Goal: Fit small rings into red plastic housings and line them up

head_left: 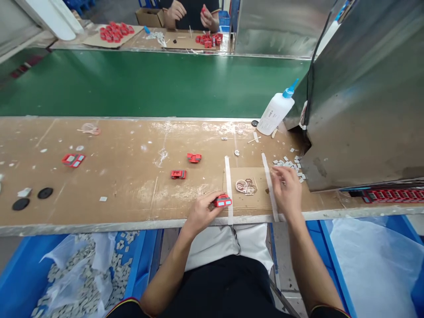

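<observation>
Bottle (274, 115) beyond the right hand (285, 185), white with a blue nozzle, tilted in view; a short line of dark print on its side, too small to read for certain. No other writing legible around either hand.

Left hand (202, 212) closed on a red car (223, 201), thumb and fingers pinching its left end, pale windows facing the wearer; forearm slanting up and inward from below. Right hand raised at the right tape strip (270, 187), fingers curled in toward the thumb, forearm reaching up from the lower right; impossible to tell whether anything is pinched there.

Just beyond and right of the right hand, scattered pale tiles (291, 164). Between the two hands, a cardboard piece (255, 203) with a tangled cord (247, 187) on it. Ahead and left of the left hand, on the counter (129, 176), two more cars (194, 157) near each other; well off to its left, another car (73, 160) and two black discs (45, 193). Below and left of the left hand, a blue bin (141, 258) with many tiles inside. Far beyond both hands, across a green belt (159, 84), another person's hands (207, 18), one with a small red piece.
</observation>
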Demonstrator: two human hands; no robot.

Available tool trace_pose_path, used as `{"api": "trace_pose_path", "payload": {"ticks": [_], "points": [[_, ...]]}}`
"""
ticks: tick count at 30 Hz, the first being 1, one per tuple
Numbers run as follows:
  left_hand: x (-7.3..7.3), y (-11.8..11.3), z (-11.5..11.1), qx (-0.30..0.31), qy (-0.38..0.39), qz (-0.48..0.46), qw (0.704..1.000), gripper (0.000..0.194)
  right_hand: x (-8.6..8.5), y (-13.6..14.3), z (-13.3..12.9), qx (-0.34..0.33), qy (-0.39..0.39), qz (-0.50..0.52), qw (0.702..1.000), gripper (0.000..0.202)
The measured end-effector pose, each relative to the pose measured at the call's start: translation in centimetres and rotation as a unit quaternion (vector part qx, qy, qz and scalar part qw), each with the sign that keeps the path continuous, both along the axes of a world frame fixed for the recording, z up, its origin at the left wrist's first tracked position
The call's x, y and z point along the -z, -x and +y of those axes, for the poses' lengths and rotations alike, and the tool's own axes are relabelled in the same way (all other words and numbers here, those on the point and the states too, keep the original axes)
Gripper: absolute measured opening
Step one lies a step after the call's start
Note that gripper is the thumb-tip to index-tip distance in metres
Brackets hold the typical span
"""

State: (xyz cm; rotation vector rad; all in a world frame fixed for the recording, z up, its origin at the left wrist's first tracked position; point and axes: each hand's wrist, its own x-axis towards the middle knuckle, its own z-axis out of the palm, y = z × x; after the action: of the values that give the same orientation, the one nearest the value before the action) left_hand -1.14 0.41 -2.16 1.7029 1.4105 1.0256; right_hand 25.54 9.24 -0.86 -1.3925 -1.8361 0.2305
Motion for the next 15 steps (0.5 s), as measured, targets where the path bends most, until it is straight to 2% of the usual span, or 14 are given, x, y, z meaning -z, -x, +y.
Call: {"api": "trace_pose_path", "payload": {"ticks": [2,4,8,11,15], "points": [[0.0,0.1,-0.1,0.002,0.002,0.002,1.0,0.027,-0.2,-2.6,2.4,-0.003,0.027,-0.068,0.997,0.025],[0.1,0.1,-0.2,0.001,0.003,0.001,1.0,0.028,-0.1,-4.3,4.6,-0.043,0.053,-0.138,0.988,0.026],[0.1,0.0,-0.3,-0.006,0.018,-0.009,1.0,0.03,0.0,-5.1,7.4,-0.088,0.048,-0.265,0.959,0.031],[-0.2,-0.2,-0.2,-0.015,0.032,-0.009,0.999,0.032,-0.3,-5.1,7.8,-0.092,-0.018,-0.294,0.951,0.033],[-0.7,-0.3,-0.3,-0.025,0.048,-0.011,0.998,0.035,-0.7,-5.4,6.4,-0.088,-0.065,-0.256,0.96,0.028]]}}
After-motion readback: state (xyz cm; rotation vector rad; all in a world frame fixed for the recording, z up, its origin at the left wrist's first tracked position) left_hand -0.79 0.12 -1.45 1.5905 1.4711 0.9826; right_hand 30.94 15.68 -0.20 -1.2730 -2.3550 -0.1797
